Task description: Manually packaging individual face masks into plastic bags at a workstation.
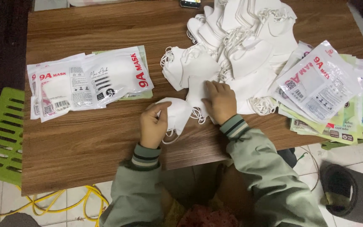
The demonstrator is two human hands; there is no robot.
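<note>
Left hand: your left hand (153, 125) pinched one white mask (175, 114) between thumb and fingers, near the front edge of the desk (85, 143), about midway along it.
Right hand: your right hand (220, 101) lay flat, fingers together, pressing a second mask (196, 90) at the near edge of the pile of loose masks (240, 50); it closed on nothing.
Doing it well: you did best, I judge, to hold the pile down with the right palm while the left drew its mask clear, since the ear loops (198, 114) hung tangled just beside your knuckles and could drag a neighbour along.
Filled packs: a stack of sealed packs (89, 82) sat toward the left edge of the desk, well apart from both hands.
Empty sleeves: a fan of flat packets (324, 88) overhung the right edge, close to the pile.
Open room: bare wood ran along the front edge to the left of your left hand.
Edges: the front edge was close under your wrists, so a mask let go there could slide off.
</note>
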